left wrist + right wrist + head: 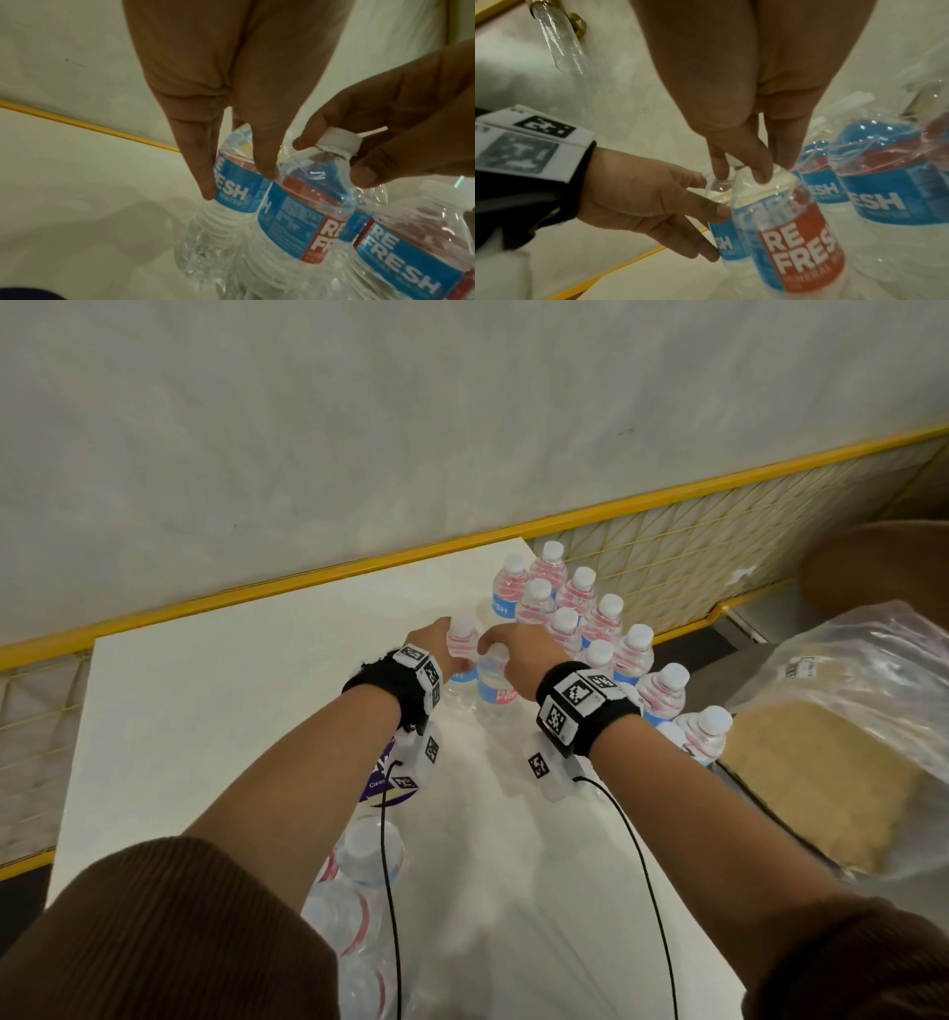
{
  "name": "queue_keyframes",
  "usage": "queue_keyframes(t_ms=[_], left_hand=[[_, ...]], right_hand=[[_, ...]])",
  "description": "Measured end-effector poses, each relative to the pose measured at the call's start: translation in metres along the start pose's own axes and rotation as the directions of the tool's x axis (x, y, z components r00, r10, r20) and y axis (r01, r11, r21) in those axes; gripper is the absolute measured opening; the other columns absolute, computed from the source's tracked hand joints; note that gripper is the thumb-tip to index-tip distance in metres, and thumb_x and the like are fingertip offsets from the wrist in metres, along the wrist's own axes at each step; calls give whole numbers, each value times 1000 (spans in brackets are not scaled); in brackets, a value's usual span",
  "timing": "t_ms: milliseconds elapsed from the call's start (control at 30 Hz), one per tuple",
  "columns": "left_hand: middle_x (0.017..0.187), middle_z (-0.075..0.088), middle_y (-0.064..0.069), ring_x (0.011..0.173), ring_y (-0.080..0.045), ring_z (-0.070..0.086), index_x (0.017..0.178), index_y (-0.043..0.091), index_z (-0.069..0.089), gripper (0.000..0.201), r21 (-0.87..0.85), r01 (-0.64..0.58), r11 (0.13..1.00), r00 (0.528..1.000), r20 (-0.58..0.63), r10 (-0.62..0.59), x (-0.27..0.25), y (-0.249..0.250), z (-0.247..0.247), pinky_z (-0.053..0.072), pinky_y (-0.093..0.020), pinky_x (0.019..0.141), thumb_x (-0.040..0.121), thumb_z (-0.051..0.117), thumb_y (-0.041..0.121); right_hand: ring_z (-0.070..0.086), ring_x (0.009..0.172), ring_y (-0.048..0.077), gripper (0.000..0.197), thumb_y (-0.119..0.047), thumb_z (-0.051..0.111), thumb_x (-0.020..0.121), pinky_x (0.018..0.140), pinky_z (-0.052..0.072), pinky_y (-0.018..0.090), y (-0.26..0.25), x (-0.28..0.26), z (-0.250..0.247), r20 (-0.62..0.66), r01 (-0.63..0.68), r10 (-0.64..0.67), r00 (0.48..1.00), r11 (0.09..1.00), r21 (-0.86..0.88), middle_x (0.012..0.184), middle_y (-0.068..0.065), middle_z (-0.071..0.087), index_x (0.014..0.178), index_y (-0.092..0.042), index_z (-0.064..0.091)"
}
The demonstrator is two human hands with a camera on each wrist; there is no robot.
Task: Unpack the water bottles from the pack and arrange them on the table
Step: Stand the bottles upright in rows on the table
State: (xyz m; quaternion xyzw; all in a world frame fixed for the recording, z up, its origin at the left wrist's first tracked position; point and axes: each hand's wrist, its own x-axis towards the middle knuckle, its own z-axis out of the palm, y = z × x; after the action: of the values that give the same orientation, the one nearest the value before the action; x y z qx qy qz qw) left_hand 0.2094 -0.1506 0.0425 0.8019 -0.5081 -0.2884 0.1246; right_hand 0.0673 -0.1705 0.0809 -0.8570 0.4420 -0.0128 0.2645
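Two clear water bottles with blue and red labels stand side by side, touching, mid-table. My left hand (pixel 456 654) grips the left bottle (pixel 462 639) round its shoulder, fingers lying down over its label (pixel 231 194). My right hand (pixel 494 650) pinches the white cap (pixel 339 140) of the right bottle (pixel 494 693) from above, fingertips (pixel 762 178) on the cap. Several bottles (pixel 580 608) stand in rows along the table's back right edge. The torn pack (pixel 359 891) lies at the near edge with bottles inside, partly hidden by my left forearm.
The white table (pixel 205 711) has bare surface on its left half. A yellow-framed wire fence (pixel 719 546) runs behind it against the wall. A crumpled clear plastic bag (pixel 847 711) lies off the table's right side. Cables hang from both wrist cameras.
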Motion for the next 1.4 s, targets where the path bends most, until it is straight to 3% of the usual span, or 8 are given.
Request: queue_keyframes(t_ms=[133, 233, 300, 467, 667, 900, 1133, 1400], left_hand=[[115, 61, -17, 100, -37, 63, 132, 14, 39, 63, -121, 78, 990, 996, 50, -72, -1, -7, 3, 53, -42, 86, 78, 72, 20], [117, 57, -21, 103, -33, 61, 137, 10, 27, 71, -250, 201, 947, 968, 199, -153, -4, -16, 9, 48, -50, 96, 81, 70, 10], [123, 55, -23, 108, -36, 61, 140, 11, 25, 75, -270, 244, 931, 954, 241, -180, -3, -20, 12, 48, -52, 97, 80, 71, 5], [118, 57, -17, 101, -30, 61, 138, 11, 31, 66, -291, 191, 938, 972, 188, -139, -1, -25, 18, 56, -40, 78, 82, 66, 2], [129, 52, -19, 114, -35, 56, 141, 2, 22, 77, -302, 135, 944, 986, 131, -99, 10, -28, 16, 47, -38, 89, 80, 68, 0], [127, 55, -19, 103, -31, 63, 139, 6, 33, 70, -535, 187, 824, 982, 96, -161, 23, -41, 28, 56, -42, 89, 78, 65, -6], [129, 54, -22, 100, -30, 61, 139, 6, 33, 66, -573, 140, 808, 990, 96, -104, 33, -38, 31, 55, -41, 90, 81, 61, -8], [153, 23, -6, 142, -24, 25, 150, 20, 3, 131, -346, -106, 932, 988, -140, 61, 28, -27, 40, 30, -43, 114, 53, 87, 46]], right_hand=[[43, 128, 27, 63, 11, 44, 84, 102, 37, 31, 10, -15, 13, -174, -61, 93, 980, 982, 178, 141, 13, 43, 141, -16, 37], [56, 107, 25, 43, -1, 55, 87, 90, 45, 32, 27, -33, 43, -296, -163, 347, 890, 848, 505, 124, 14, 55, 127, -12, 45], [60, 99, 23, 45, -10, 63, 85, 88, 49, 34, 35, -39, 68, -174, -238, 434, 884, 738, 632, 119, 12, 58, 126, -12, 44], [42, 131, 27, 76, 0, 62, 85, 109, 38, 43, 33, -30, 99, 28, -209, 352, 936, 488, 847, 150, 7, 33, 147, -18, 22], [23, 143, 32, 93, 2, 60, 84, 114, 27, 39, 34, -4, 95, 57, -191, 281, 958, 478, 857, 158, 0, 15, 152, -22, 1], [43, 129, 29, 78, 2, 64, 83, 104, 41, 39, 41, 2, 99, 32, -224, 439, 898, 393, 892, 146, 14, 34, 145, -17, 21], [31, 138, 31, 90, 0, 66, 82, 112, 33, 47, 37, -3, 112, 88, -218, 339, 937, 369, 903, 154, 10, 23, 150, -26, 12], [30, 140, 29, 92, -1, 65, 83, 111, 33, 41, 43, -14, 104, 83, -211, 290, 953, 443, 872, 157, 6, 18, 150, -28, 8]])
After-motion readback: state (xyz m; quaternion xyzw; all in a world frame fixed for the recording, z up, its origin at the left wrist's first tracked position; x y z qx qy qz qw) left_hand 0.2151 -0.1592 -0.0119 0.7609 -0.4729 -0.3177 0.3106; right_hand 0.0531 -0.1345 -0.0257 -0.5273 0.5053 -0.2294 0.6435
